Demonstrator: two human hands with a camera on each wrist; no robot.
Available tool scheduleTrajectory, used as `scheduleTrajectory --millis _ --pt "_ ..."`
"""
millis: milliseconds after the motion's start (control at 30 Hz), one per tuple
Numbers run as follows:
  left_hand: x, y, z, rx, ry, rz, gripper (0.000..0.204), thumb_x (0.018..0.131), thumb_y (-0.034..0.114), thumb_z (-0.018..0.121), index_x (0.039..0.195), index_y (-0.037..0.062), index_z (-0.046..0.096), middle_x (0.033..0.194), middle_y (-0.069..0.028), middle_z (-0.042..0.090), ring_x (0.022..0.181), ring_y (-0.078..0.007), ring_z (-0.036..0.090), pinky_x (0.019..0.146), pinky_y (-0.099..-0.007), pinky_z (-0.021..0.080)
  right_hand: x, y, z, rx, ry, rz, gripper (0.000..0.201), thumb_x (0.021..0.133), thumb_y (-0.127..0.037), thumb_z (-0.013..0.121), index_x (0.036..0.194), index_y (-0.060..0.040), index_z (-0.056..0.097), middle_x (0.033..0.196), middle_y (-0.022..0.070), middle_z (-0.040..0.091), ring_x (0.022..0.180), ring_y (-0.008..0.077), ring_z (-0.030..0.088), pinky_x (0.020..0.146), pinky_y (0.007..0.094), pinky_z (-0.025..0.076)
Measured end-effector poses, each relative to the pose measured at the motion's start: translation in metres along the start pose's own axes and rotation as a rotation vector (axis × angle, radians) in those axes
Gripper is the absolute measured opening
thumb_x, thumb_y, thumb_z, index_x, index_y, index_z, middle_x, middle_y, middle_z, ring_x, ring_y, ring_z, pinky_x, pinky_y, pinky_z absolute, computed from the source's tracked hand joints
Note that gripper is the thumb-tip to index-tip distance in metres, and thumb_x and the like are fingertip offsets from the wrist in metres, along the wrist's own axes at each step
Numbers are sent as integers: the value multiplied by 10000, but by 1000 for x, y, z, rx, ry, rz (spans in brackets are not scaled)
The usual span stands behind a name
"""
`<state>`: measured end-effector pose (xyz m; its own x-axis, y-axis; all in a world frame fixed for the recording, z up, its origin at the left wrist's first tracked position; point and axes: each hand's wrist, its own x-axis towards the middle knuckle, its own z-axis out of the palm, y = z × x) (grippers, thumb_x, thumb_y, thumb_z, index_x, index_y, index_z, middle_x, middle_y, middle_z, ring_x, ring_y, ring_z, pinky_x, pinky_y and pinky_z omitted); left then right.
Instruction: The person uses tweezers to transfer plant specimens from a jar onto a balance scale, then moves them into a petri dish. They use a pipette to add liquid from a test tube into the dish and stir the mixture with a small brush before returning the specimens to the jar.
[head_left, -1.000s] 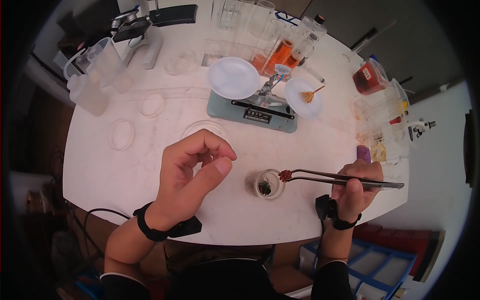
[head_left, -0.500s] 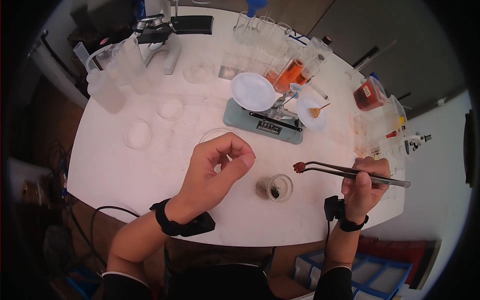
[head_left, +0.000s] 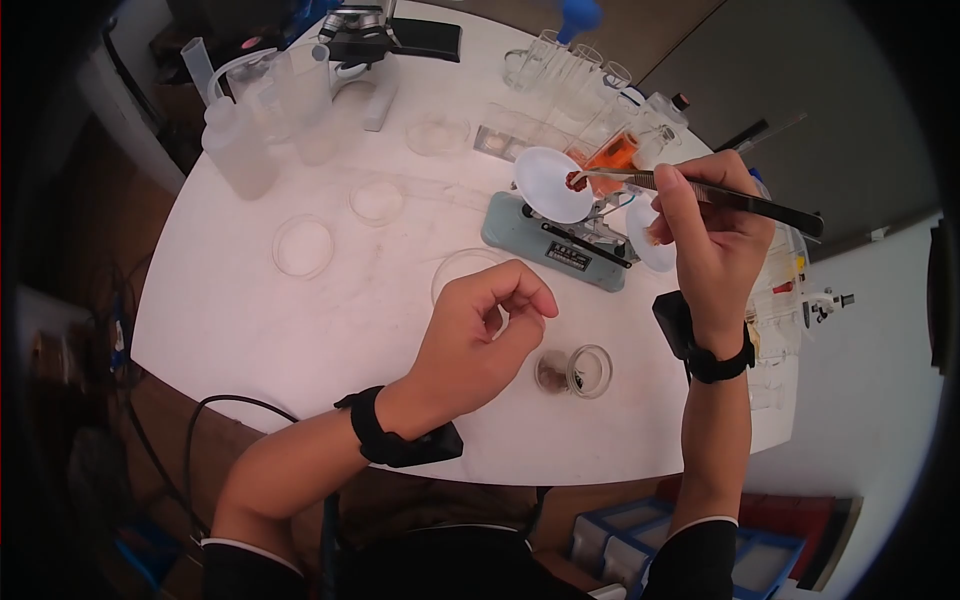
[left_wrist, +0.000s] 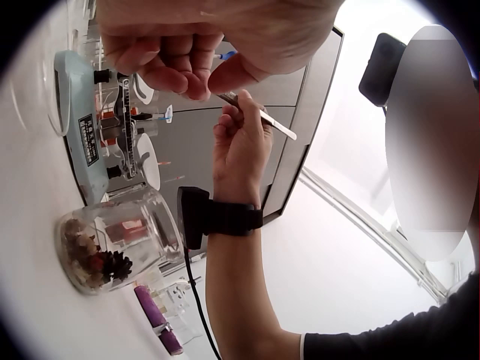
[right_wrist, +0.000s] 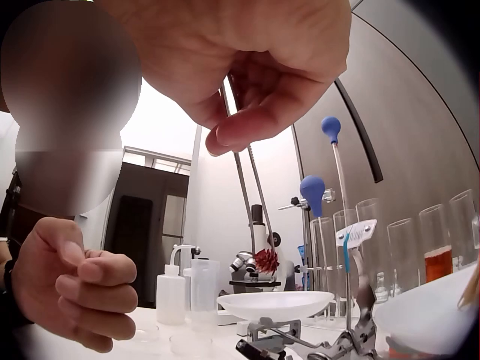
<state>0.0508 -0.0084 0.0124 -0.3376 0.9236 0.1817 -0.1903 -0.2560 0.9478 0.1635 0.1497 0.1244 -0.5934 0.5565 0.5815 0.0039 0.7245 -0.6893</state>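
Observation:
My right hand [head_left: 715, 240] pinches a pair of metal tweezers [head_left: 745, 200]. Their tips grip a small reddish-brown clump [right_wrist: 266, 260], which hangs just above the left white pan [right_wrist: 274, 304] of a teal two-pan balance [head_left: 515, 222]. Partly behind the right hand is the balance's other pan [head_left: 640, 232]. My left hand [head_left: 480, 340] hovers over the table with loosely curled fingers and nothing in them. Near it stands a glass jar [head_left: 592, 372]; in the left wrist view, a dark cone [left_wrist: 116, 265] and brownish bits lie at its bottom.
Behind the balance stand test tubes [head_left: 580, 75], some with orange liquid. A white squeeze bottle [head_left: 240, 150], plastic beakers and a microscope [head_left: 375, 70] occupy the back left. Flat glass dishes [head_left: 303, 247] lie on the left of the white table [head_left: 230, 350].
My right hand has carried the tweezers and clump from beside the jar up and forward to the left pan. The left hand keeps its pose, while the head view has shifted.

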Motion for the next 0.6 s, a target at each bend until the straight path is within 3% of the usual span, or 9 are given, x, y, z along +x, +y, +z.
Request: scheduleTrajectory --millis 367,600 --pt "-1 2 1 9 -4 72 101 826 -12 516 872 24 598 786 22 558 696 -31 473 593 -190 352 -1 9 10 -49 -14 56 149 881 -78 704 849 30 607 673 23 615 540 35 555 486 162 429" --pt "-1 0 1 1 12 65 94 826 -19 514 869 11 593 794 7 564 717 -40 494 624 -194 381 -1 1 -2 -56 62 54 168 881 -109 715 864 14 601 681 46 639 521 60 579 480 176 436"
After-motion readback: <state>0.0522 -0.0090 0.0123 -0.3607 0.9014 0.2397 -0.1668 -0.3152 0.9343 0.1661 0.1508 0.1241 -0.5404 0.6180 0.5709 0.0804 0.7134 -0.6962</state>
